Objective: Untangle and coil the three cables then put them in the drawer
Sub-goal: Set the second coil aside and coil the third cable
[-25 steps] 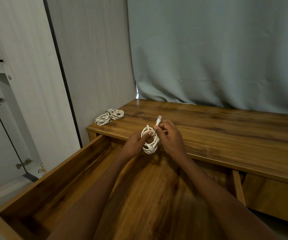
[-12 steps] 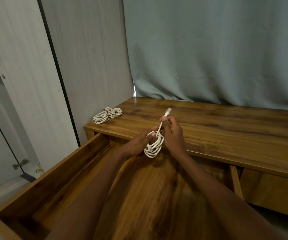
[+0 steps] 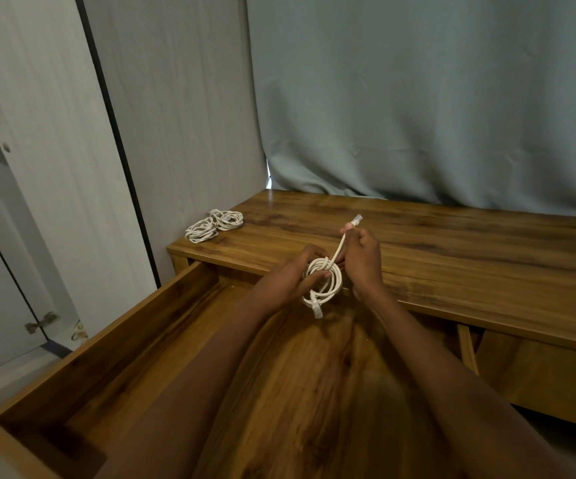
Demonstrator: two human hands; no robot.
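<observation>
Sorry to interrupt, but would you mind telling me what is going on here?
A person is coiling a white cable over an open drawer. The left hand grips the coil while the right hand pinches the loose end near its plug. Two coiled cables lie on the wooden top, not yet in the drawer.

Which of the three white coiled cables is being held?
The white coiled cable over the open wooden drawer, gripped by both hands; the others lie on the desktop corner.
</observation>
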